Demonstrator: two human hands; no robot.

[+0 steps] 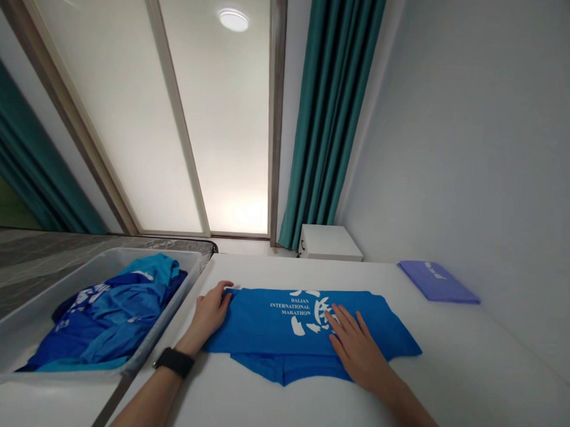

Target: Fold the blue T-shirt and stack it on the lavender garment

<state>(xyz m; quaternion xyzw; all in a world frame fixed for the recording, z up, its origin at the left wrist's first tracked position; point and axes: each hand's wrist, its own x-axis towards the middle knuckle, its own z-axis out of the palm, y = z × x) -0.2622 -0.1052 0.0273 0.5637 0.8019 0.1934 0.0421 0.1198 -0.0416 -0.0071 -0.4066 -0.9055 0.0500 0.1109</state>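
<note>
Table (448, 368): folded T-shirt (272, 322) lying on it, mid-table | left hand (209, 313) on the shirt's left end | right hand (355, 347) on its right half | tray (169, 315) beside the table's left edge, heaped shirts (108, 313) inside | folder (436, 281) on the table, far right | cabinet (328, 243) behind the table | curtain (323, 115) behind the cabinet

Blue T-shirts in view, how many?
At least 2. One T-shirt lies partly folded on the white table, printed Dalian International Marathon, touched by the left hand and right hand. The blue pile in the plastic bin holds at least one more; others may be hidden.
</note>
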